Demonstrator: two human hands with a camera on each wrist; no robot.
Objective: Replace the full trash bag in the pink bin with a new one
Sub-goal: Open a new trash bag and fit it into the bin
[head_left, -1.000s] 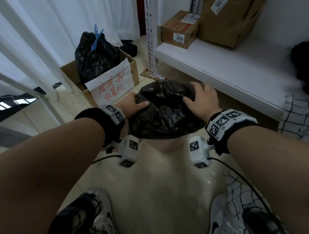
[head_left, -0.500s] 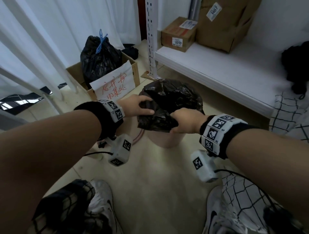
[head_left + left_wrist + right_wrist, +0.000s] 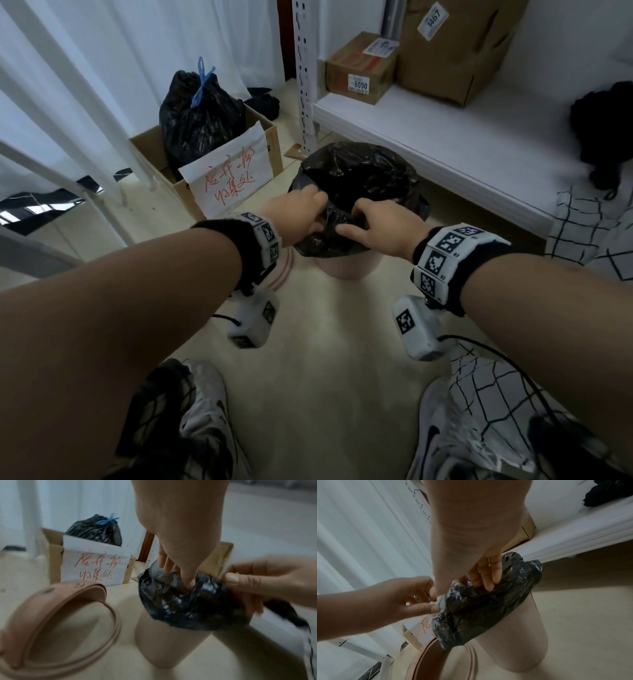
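A pink bin (image 3: 346, 269) stands on the floor with a black trash bag (image 3: 363, 174) folded over its rim. My left hand (image 3: 318, 214) and right hand (image 3: 356, 221) meet at the bag's near edge, and each pinches a fold of the black film. In the left wrist view my left hand (image 3: 178, 566) digs thumb and fingers into the bag (image 3: 181, 607) above the bin (image 3: 171, 642), with the right hand (image 3: 240, 582) gripping beside it. The right wrist view shows the right hand (image 3: 481, 581) curled over the bag (image 3: 488, 609) and the left hand (image 3: 426, 601) pinching its edge.
The bin's pink lid ring (image 3: 60, 622) lies on the floor to the left. Behind it, a cardboard box (image 3: 219, 171) with a handwritten paper sign holds a tied black bag (image 3: 198, 113). A white shelf (image 3: 462, 144) with cartons overhangs on the right. My shoes are below.
My hands have left the sides of the bag's top and come together at its near edge, now pinching the film. The head view has pulled back from the bin.
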